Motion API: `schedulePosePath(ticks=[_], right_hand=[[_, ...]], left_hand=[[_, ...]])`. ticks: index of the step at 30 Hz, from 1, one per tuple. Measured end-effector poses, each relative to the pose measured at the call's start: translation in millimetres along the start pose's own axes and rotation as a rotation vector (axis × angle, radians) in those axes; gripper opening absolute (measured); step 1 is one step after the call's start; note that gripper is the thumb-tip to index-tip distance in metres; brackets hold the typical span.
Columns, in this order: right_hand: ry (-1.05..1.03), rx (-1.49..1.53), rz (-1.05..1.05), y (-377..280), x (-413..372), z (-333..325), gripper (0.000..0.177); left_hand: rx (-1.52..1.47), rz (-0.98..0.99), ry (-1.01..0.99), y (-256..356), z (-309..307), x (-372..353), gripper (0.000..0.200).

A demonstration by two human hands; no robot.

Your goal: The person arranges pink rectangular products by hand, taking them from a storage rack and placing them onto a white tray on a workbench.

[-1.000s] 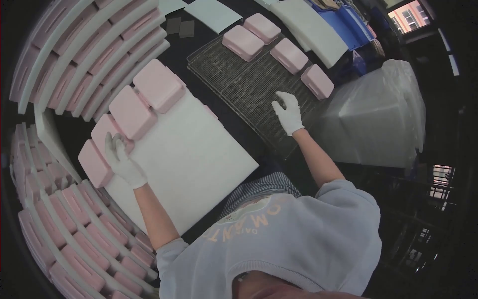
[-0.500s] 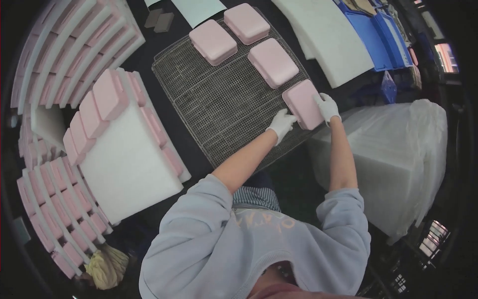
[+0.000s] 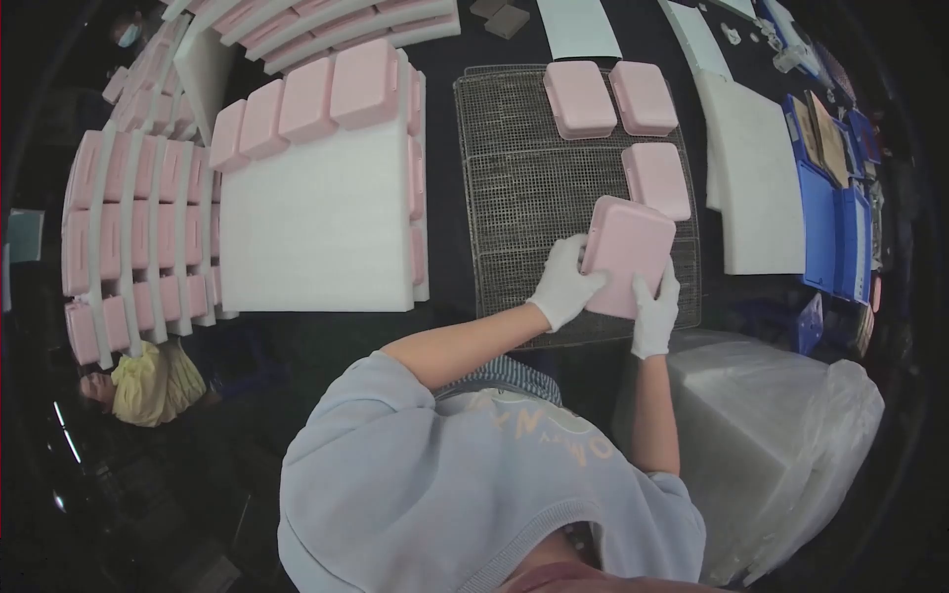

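A pink lidded box [image 3: 631,252] is held between my two white-gloved hands, tilted above the near right part of a wire mesh rack [image 3: 514,198]. My left hand [image 3: 568,285] is closed on its left side, the fingertips partly hidden by the box. On the lower right edge, my right hand [image 3: 656,311] grips it with the thumb on the face towards me. Beyond it, another pink box [image 3: 659,181] sits on the rack. Farther back are two more, a pink box [image 3: 580,99] and its neighbouring pink box [image 3: 643,97].
Left of the rack, a white foam sheet [image 3: 316,237] carries a row of pink boxes [image 3: 306,97]. Foam-layered stacks of boxes [image 3: 138,232] stand beyond. White foam [image 3: 756,168] and blue bins [image 3: 835,222] lie right. A plastic-wrapped block [image 3: 761,445] is near my right arm. Another person [image 3: 158,383] appears at left.
My hands have lifted the nearest box off the rack and brought it closer to me, tilting it. The camera view has turned, so the rack now appears straighter.
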State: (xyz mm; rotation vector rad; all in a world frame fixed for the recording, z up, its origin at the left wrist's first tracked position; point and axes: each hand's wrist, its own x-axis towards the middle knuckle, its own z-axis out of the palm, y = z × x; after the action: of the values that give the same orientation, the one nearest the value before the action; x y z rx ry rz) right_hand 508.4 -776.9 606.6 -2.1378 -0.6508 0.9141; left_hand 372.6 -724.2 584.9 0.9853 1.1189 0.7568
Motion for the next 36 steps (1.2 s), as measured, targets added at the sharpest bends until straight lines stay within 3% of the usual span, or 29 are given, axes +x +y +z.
schedulePosePath(ticks=[4,6,9,12,15,18,23,30,32,33,36], right_hand=[[-0.286,-0.012,-0.191,-59.0,-44.4,96.6,0.071],[-0.392,0.071,-0.542,-77.5,-51.8,161.3,0.047],[-0.666,-0.011,-0.495,-128.6,-84.3,224.4,0.061],[-0.592,-0.063,-0.518,-136.3,-92.2,289.3,0.047],[-0.522,-0.143,-0.433,-146.5,-98.7,314.5,0.070],[-0.579,-0.137,-0.331,-158.6,-104.9,312.4,0.082],[-0.657,-0.107,-0.244,-162.7,-97.1,309.7,0.075],[-0.763,-0.129,-0.304,-147.5,-65.4,305.6,0.083],[-0.860,-0.080,-0.298,-144.1,-51.6,281.0,0.042],[-0.876,-0.061,-0.290,-137.7,-38.3,265.4,0.033],[-0.524,0.008,-0.383,-106.3,22.6,206.9,0.050]], left_hand=[[0.175,0.167,0.137,60.0,-126.2,-39.2,0.024],[0.143,0.098,0.337,73.8,-186.8,-49.4,0.028],[0.085,0.102,0.422,73.9,-273.4,-44.9,0.033],[0.088,-0.039,0.411,76.6,-330.1,-35.3,0.035],[0.094,-0.091,0.370,66.1,-363.5,-16.1,0.042],[0.050,-0.102,0.378,60.7,-372.9,-6.2,0.044],[0.046,-0.129,0.451,62.0,-368.5,4.2,0.043],[0.127,-0.136,0.521,56.1,-356.4,14.8,0.060],[0.305,-0.098,0.751,66.4,-338.3,14.0,0.065],[0.356,-0.086,0.797,70.6,-323.1,16.0,0.067],[0.496,0.278,0.887,75.8,-257.0,27.3,0.052]])
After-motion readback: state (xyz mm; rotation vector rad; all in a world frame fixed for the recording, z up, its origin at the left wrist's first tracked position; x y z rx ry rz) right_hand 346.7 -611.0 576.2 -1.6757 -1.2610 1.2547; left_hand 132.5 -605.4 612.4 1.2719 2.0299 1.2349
